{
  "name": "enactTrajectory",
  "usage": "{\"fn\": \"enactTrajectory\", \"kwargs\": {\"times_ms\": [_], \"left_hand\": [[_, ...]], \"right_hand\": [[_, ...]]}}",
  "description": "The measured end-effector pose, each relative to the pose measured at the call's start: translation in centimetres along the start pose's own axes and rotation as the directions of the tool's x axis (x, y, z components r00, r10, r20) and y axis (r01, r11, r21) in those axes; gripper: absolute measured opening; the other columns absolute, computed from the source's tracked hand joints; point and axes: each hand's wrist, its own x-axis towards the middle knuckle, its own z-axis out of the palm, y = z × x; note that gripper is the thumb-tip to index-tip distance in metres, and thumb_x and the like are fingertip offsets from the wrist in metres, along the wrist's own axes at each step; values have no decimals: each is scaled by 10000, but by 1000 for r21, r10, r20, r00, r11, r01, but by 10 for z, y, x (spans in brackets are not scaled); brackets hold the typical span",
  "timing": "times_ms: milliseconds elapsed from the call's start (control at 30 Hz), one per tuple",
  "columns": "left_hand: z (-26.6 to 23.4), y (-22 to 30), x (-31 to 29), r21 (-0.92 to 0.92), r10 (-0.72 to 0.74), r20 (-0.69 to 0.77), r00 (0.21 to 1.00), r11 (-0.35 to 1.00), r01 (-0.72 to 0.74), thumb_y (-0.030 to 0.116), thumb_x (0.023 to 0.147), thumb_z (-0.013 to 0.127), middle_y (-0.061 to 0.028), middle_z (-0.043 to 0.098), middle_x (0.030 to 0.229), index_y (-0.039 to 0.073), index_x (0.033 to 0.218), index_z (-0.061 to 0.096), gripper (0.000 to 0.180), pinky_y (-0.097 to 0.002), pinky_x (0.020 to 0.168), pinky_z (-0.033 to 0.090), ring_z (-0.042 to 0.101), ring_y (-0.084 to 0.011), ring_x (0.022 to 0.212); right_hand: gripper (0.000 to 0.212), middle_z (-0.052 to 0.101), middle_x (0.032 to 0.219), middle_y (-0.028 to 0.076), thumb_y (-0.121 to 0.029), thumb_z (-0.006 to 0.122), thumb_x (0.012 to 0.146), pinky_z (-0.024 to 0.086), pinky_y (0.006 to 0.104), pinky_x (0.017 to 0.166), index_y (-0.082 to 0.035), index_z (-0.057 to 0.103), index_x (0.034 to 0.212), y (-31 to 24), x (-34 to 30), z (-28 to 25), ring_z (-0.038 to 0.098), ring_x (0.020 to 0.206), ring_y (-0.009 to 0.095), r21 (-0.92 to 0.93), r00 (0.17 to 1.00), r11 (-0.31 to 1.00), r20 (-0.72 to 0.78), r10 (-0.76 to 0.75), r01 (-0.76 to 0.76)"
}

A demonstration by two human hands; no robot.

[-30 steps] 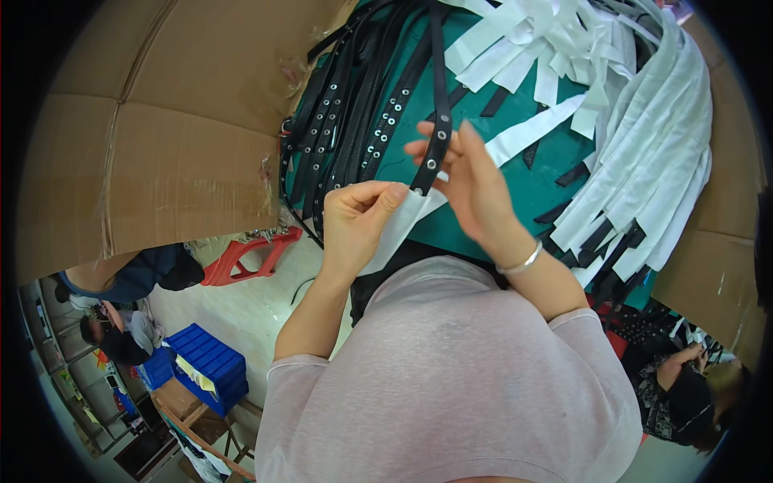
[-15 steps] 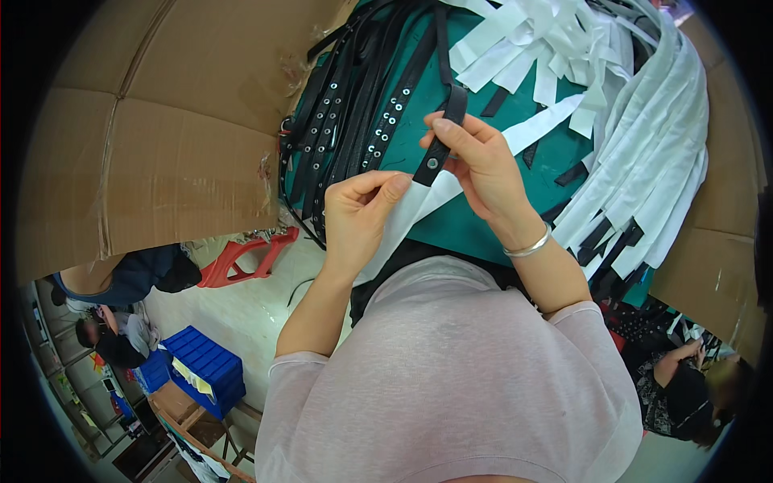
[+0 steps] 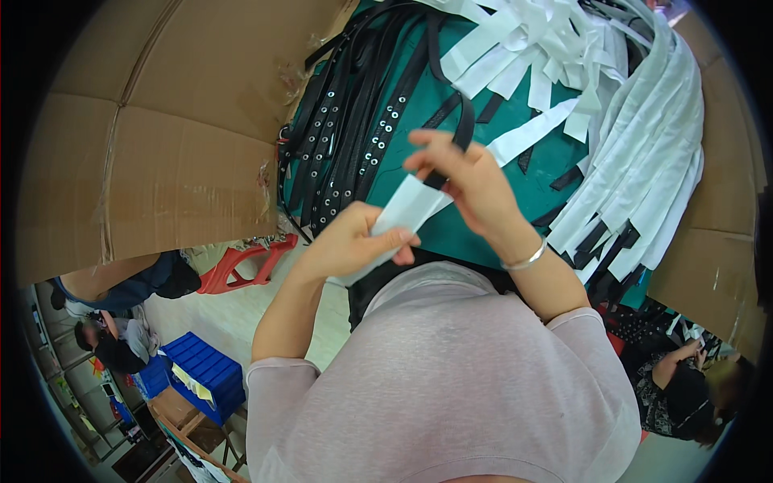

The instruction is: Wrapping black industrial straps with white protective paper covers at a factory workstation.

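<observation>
My left hand (image 3: 354, 240) pinches the near end of a white sleeve (image 3: 407, 208) over the green table top (image 3: 419, 137). My right hand (image 3: 467, 179), with a silver bangle on the wrist, grips a black strap (image 3: 460, 121) where it enters the sleeve's far end. The strap loops back behind my right hand. To the left of both hands lies a bundle of black belts with metal eyelets (image 3: 346, 129). Behind and to the right lie many white sleeves with black strap ends (image 3: 636, 153) showing.
Large cardboard sheets (image 3: 161, 129) cover the left side, and more cardboard (image 3: 717, 266) stands at the right edge. Below left are a red stool (image 3: 241, 270), a blue crate (image 3: 205, 374) and a person (image 3: 113, 346). Another person (image 3: 692, 386) sits at lower right.
My right hand has moved down and toward me, drawing the black strap into a loop at the sleeve's mouth. My left hand has shifted its hold lower on the white sleeve.
</observation>
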Motion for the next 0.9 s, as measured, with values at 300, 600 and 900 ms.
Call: {"fn": "enactTrajectory", "kwargs": {"times_ms": [300,600,900], "left_hand": [[4,-25,-4,-396,110,112,988,917,-57,339,941,505,-44,592,752,-9,1042,581,370,-308,781,482,594,-141,706],[-1,-10,-1,-256,254,103,962,941,-221,402,959,442,-24,559,779,4,1102,561,440,-284,758,453,544,-114,752],[-6,-19,-21,-341,105,77,991,937,-73,390,949,470,-28,549,754,4,1043,550,405,-313,729,512,553,-114,711]], "right_hand": [[335,657,867,62,-258,475,963,461,226,692,31,601,1077,-11,13,-5,570,734,95,-114,978,974,-44,-202,196],[296,670,831,48,-226,501,953,417,182,597,19,626,1065,-38,-2,16,566,705,62,-298,949,902,132,-285,312],[304,652,992,77,-243,504,943,414,299,868,-7,595,1112,-22,19,11,574,905,126,243,1000,970,28,-10,3]]}}
